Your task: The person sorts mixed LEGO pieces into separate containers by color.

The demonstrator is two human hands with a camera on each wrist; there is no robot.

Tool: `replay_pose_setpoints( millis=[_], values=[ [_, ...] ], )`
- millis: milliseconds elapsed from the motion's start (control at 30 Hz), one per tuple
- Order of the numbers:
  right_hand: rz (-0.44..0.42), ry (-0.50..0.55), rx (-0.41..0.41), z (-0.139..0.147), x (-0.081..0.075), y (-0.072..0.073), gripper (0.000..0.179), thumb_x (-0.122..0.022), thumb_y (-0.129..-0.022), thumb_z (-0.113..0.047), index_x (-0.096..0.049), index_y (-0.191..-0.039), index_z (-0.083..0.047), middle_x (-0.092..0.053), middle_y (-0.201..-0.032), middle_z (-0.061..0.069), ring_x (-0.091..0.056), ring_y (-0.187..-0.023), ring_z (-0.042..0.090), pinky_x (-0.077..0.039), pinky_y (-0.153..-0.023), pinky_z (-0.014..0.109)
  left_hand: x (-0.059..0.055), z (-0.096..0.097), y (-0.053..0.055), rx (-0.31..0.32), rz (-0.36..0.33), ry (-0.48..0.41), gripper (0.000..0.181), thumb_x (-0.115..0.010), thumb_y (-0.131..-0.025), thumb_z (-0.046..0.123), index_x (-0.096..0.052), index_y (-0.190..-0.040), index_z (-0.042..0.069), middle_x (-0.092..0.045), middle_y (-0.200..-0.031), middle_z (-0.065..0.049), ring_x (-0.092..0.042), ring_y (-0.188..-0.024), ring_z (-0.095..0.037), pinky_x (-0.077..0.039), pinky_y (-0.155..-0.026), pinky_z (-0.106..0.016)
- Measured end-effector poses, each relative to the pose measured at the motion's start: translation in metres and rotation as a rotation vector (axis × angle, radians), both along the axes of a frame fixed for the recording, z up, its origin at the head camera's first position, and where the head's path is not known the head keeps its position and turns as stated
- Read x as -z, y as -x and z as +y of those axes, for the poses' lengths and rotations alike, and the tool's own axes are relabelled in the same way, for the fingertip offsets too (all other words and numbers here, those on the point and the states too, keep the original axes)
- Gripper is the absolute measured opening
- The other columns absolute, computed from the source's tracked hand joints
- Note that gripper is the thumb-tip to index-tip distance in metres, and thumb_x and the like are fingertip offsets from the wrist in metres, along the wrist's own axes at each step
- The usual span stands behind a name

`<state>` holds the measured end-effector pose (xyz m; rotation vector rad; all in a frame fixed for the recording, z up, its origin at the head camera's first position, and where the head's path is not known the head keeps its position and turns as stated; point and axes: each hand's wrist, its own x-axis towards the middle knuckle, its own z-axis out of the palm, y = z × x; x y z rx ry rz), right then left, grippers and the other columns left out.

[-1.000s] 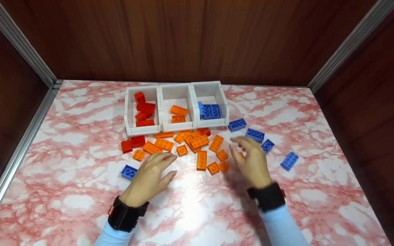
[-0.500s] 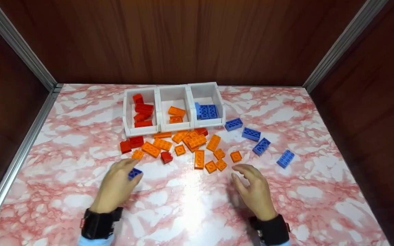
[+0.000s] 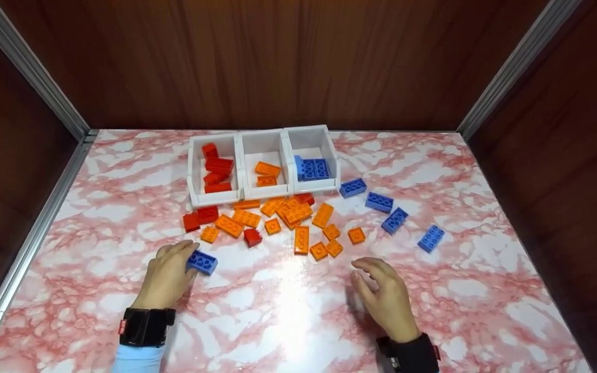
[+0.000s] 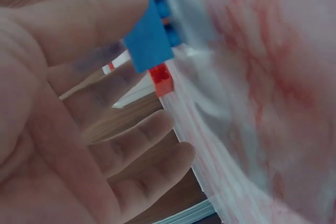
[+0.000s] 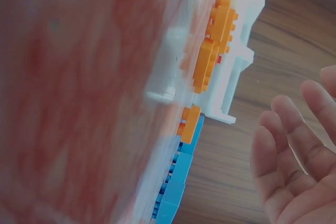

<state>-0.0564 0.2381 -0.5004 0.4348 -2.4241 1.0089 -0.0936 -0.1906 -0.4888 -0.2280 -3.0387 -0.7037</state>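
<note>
In the head view my left hand is at the left of the table, holding a blue toy brick by its left end. The left wrist view has the thumb lying across one face of that blue brick, whose studs point toward the tabletop; the other fingers are spread behind. My right hand hovers at the front right with fingers loosely bent and nothing in them. Nearest to it is a small orange brick, a little beyond the fingertips.
Three joined white bins stand at the back: red bricks in the left bin, orange in the middle bin, blue in the right bin. Several orange bricks and a few red ones lie before them. Loose blue bricks lie right.
My left hand has moved left and toward me from beside the red brick, and now grips the blue brick. My right hand has drawn back from the bricks toward the front edge.
</note>
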Motion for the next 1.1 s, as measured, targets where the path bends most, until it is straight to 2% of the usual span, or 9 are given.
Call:
replay_pose_setpoints(
  millis=[200, 333, 500, 633, 767, 900, 1000, 1100],
  values=[
    [-0.018, 0.014, -0.003, 0.000, 0.001, -0.003, 0.020, -0.076, -0.086, -0.003, -0.075, -0.105, -0.009, -0.068, -0.110, 0.001, -0.065, -0.099, 0.016, -0.058, -0.074, 0.034, 0.002, 0.001, 0.003, 0.008, 0.005, 0.014, 0.046, -0.080, -0.081, 0.008, -0.066, -0.124, 0.000, -0.064, -0.119, -0.020, -0.052, -0.107, -0.042, -0.042, -0.085, -0.061],
    [-0.018, -0.001, 0.007, 0.001, 0.001, -0.005, 0.019, -0.075, -0.087, -0.002, -0.075, -0.104, -0.008, -0.068, -0.109, 0.003, -0.064, -0.099, 0.016, -0.058, -0.074, 0.031, 0.002, 0.006, 0.003, 0.019, -0.013, 0.002, 0.041, -0.083, -0.080, 0.016, -0.069, -0.116, 0.002, -0.067, -0.114, -0.015, -0.055, -0.099, -0.036, -0.044, -0.081, -0.055],
    [-0.028, -0.021, 0.031, 0.003, 0.001, -0.005, 0.020, -0.075, -0.086, -0.002, -0.075, -0.105, -0.008, -0.068, -0.108, 0.002, -0.064, -0.096, 0.013, -0.055, -0.073, 0.029, -0.001, 0.017, 0.005, 0.020, -0.050, -0.013, 0.046, -0.081, -0.083, 0.027, -0.069, -0.119, 0.002, -0.068, -0.113, -0.015, -0.058, -0.095, -0.031, -0.045, -0.082, -0.052],
    [-0.103, 0.003, 0.040, 0.004, 0.001, -0.006, 0.021, -0.073, -0.088, -0.004, -0.074, -0.109, -0.007, -0.067, -0.111, 0.001, -0.063, -0.099, 0.015, -0.057, -0.074, 0.032, -0.009, 0.028, 0.012, 0.031, -0.047, -0.044, 0.050, -0.080, -0.084, 0.030, -0.068, -0.123, 0.002, -0.068, -0.116, -0.016, -0.060, -0.096, -0.031, -0.046, -0.085, -0.051],
    [-0.156, -0.008, 0.042, 0.007, -0.001, -0.007, 0.023, -0.072, -0.090, -0.006, -0.073, -0.113, -0.007, -0.066, -0.114, 0.003, -0.063, -0.106, 0.020, -0.056, -0.083, 0.036, -0.024, 0.041, 0.024, 0.074, 0.028, -0.079, 0.047, -0.081, -0.083, 0.030, -0.069, -0.122, 0.004, -0.069, -0.113, -0.016, -0.060, -0.096, -0.031, -0.047, -0.087, -0.050],
    [-0.134, -0.073, 0.056, 0.011, -0.004, -0.005, 0.025, -0.073, -0.089, -0.007, -0.073, -0.113, -0.008, -0.067, -0.114, 0.005, -0.063, -0.107, 0.022, -0.052, -0.090, 0.041, -0.047, 0.059, 0.039, 0.146, 0.138, -0.077, 0.043, -0.081, -0.083, 0.031, -0.072, -0.115, 0.005, -0.070, -0.107, -0.013, -0.061, -0.091, -0.030, -0.048, -0.082, -0.047],
    [-0.111, -0.095, 0.058, 0.014, -0.006, -0.004, 0.025, -0.074, -0.088, -0.006, -0.073, -0.113, -0.008, -0.067, -0.115, 0.007, -0.063, -0.107, 0.024, -0.051, -0.090, 0.042, -0.064, 0.077, 0.054, 0.207, 0.199, -0.085, 0.041, -0.080, -0.084, 0.032, -0.073, -0.114, 0.005, -0.071, -0.104, -0.012, -0.063, -0.088, -0.029, -0.050, -0.081, -0.045],
    [-0.089, -0.107, 0.053, 0.017, -0.009, -0.003, 0.026, -0.074, -0.087, -0.004, -0.073, -0.113, -0.008, -0.067, -0.115, 0.007, -0.062, -0.107, 0.025, -0.051, -0.090, 0.042, -0.079, 0.095, 0.073, 0.254, 0.219, -0.106, 0.039, -0.078, -0.087, 0.033, -0.073, -0.114, 0.006, -0.072, -0.101, -0.010, -0.063, -0.088, -0.027, -0.051, -0.081, -0.043]
  ],
)
